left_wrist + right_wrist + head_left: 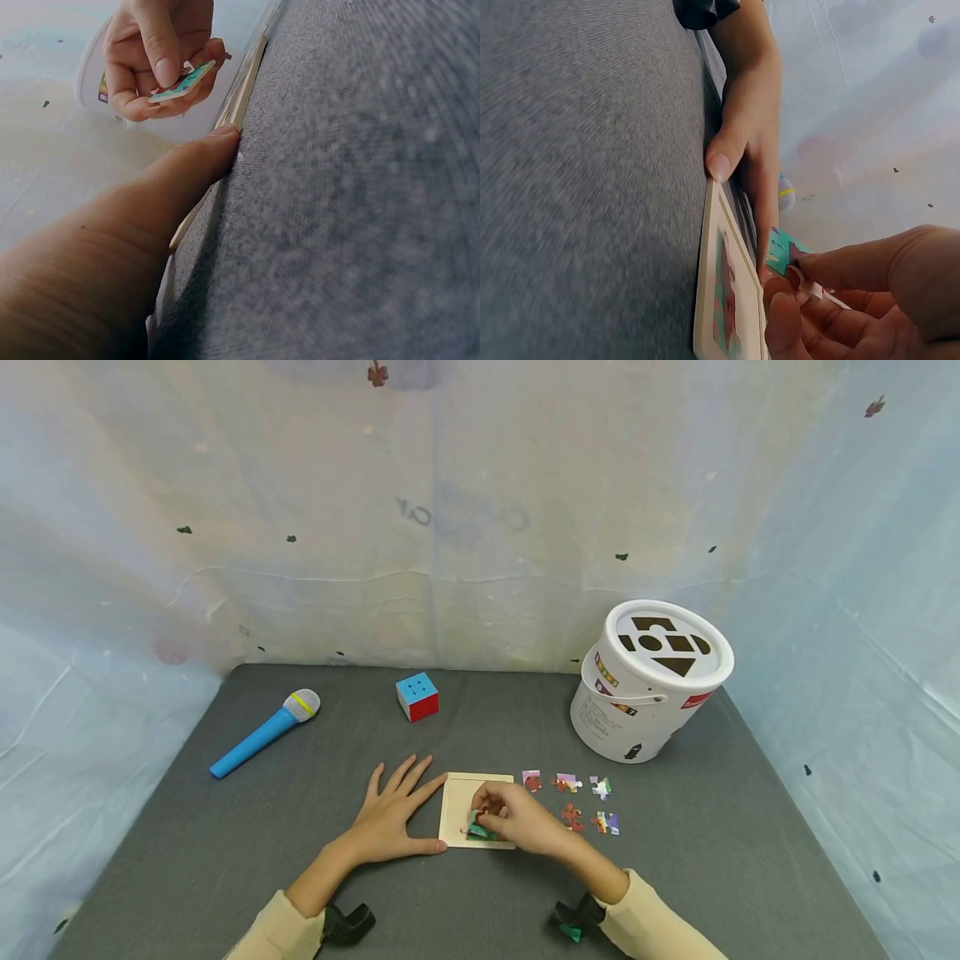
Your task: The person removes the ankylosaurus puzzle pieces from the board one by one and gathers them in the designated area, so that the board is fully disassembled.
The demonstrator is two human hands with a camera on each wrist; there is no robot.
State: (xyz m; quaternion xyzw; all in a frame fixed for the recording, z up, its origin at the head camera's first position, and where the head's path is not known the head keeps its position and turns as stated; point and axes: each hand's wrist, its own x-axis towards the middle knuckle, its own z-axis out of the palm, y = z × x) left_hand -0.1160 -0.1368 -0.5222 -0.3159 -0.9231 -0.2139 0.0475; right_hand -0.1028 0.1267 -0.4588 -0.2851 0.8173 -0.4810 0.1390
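A pale wooden puzzle board (455, 806) with a raised rim lies in front of me. My left hand (390, 827) is flat on the table with its fingers spread. Its thumb and index fingertip touch the board's left edge. Over the board, my right hand (525, 817) pinches a teal jigsaw piece (780, 250) between thumb and fingers. In the right wrist view, that piece is raised off the board and tilted. Beneath it, a patch of fitted puzzle picture (727, 292) in brown and green sits inside the board. The right hand hides part of the board from above.
Several loose jigsaw pieces (567, 782) lie in two rows right of the board. A white bucket (622, 727) with a shape-hole lid stands behind them. A toy cube (417, 696) and a blue microphone (258, 742) lie farther back and left on the grey tabletop (450, 910).
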